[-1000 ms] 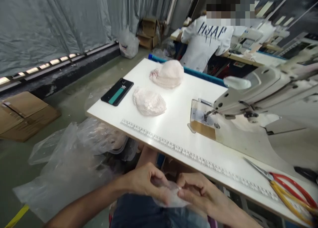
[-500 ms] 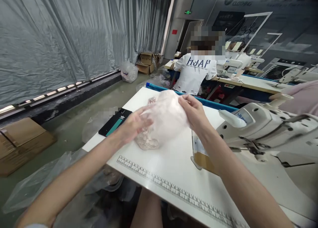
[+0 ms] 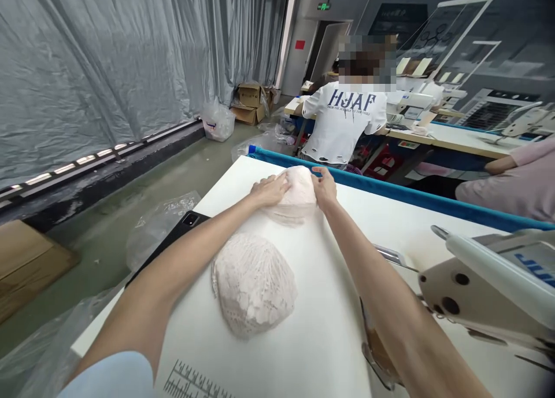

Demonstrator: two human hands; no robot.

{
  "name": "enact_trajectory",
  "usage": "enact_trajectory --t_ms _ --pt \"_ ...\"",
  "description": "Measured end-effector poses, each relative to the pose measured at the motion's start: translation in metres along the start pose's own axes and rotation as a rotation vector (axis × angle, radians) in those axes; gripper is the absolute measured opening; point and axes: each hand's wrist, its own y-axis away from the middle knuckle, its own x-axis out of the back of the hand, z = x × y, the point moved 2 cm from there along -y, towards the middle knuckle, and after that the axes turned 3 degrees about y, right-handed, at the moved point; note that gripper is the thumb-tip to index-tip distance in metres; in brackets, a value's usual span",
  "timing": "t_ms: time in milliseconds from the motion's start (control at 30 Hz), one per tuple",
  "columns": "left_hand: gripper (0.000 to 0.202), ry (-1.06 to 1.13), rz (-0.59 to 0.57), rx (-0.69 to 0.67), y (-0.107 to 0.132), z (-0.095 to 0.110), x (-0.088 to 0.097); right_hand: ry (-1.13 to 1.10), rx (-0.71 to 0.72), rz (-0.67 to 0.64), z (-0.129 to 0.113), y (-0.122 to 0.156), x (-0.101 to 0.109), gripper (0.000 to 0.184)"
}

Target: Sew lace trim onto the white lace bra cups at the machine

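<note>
Near the table's far edge sits a pale pink, rounded fabric cup (image 3: 299,184), like a bra cup, with thin sheer layers at its near side. My left hand (image 3: 271,190) lies over its left side with the fingers stretched out flat. Against its right side is my right hand (image 3: 325,187), its thumb and fingers apart and slightly curved. Closer to me, a lace-covered cup (image 3: 255,285) in pale pink rests dome up on the white table (image 3: 321,328), between my forearms and touched by neither hand.
On the right stands a sewing machine (image 3: 489,276). A dark phone or tablet (image 3: 173,236) lies under my left forearm. Blue cloth (image 3: 381,192) runs along the far table edge. A person in a white shirt (image 3: 344,120) sits ahead. Printed ruler marks (image 3: 191,380) show nearest me.
Both hands have moved away from me, bringing the pale cup down from the air onto the far part of the table. The nearer lace cup is now uncovered. My view has shifted forward.
</note>
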Motion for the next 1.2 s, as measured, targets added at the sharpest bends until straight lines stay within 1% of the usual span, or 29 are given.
enact_trajectory --t_ms 67,133,200,267,333,367,400,433,467,500,533,567,633,667,733,833,900,1033,1100,1200 --pt "0.044 -0.071 -0.053 0.001 0.004 -0.006 -0.006 0.032 -0.018 0.008 0.004 0.009 0.000 0.029" --pt "0.044 -0.137 -0.082 -0.004 0.008 -0.003 -0.003 0.045 -0.029 0.032 0.001 0.019 0.006 0.028" --pt "0.044 -0.190 -0.075 -0.029 0.015 0.011 0.008 0.043 -0.029 0.072 -0.006 0.032 0.017 0.029" --pt "0.046 -0.232 -0.049 -0.081 0.030 0.033 0.023 0.026 0.006 0.097 -0.015 0.051 0.030 0.030" --pt "0.047 -0.256 -0.050 -0.162 0.057 0.060 0.037 -0.004 0.093 0.056 -0.024 0.079 0.043 0.027" --pt "0.045 -0.264 -0.077 -0.203 0.075 0.072 0.041 -0.022 0.153 0.001 -0.027 0.096 0.049 0.024" --pt "0.038 -0.265 -0.134 -0.254 0.096 0.082 0.043 -0.039 0.218 -0.076 -0.030 0.115 0.055 0.022" --pt "0.032 -0.276 -0.228 -0.319 0.119 0.091 0.042 -0.054 0.279 -0.163 -0.032 0.134 0.060 0.021" --pt "0.029 -0.303 -0.307 -0.337 0.141 0.096 0.041 -0.064 0.332 -0.245 -0.033 0.154 0.065 0.021" --pt "0.030 -0.332 -0.367 -0.321 0.161 0.097 0.038 -0.070 0.375 -0.315 -0.033 0.172 0.071 0.021" --pt "0.030 -0.347 -0.401 -0.291 0.179 0.097 0.035 -0.073 0.406 -0.371 -0.033 0.189 0.076 0.022" --pt "0.026 -0.342 -0.413 -0.252 0.193 0.095 0.031 -0.070 0.430 -0.414 -0.033 0.203 0.081 0.023" --pt "0.010 -0.323 -0.373 -0.186 0.211 0.089 0.025 -0.055 0.456 -0.472 -0.032 0.224 0.089 0.023" --pt "0.009 -0.307 -0.346 -0.171 0.214 0.086 0.023 -0.043 0.464 -0.491 -0.032 0.231 0.093 0.023" --pt "0.014 -0.267 -0.297 -0.165 0.216 0.083 0.022 -0.020 0.474 -0.514 -0.031 0.239 0.098 0.023" --pt "0.014 -0.172 -0.240 -0.151 0.215 0.082 0.026 0.004 0.486 -0.527 -0.032 0.246 0.100 0.023" --pt "0.012 -0.091 -0.210 -0.131 0.215 0.082 0.030 0.017 0.497 -0.529 -0.033 0.248 0.098 0.022" --pt "0.006 0.122 -0.133 -0.057 0.215 0.078 0.032 0.060 0.503 -0.521 -0.035 0.252 0.086 0.016" --pt "0.002 0.263 -0.060 -0.001 0.213 0.074 0.035 0.084 0.498 -0.498 -0.035 0.252 0.081 0.012" --pt "0.013 0.503 0.109 0.078 0.209 0.071 0.048 0.106 0.500 -0.465 -0.034 0.252 0.076 0.014"
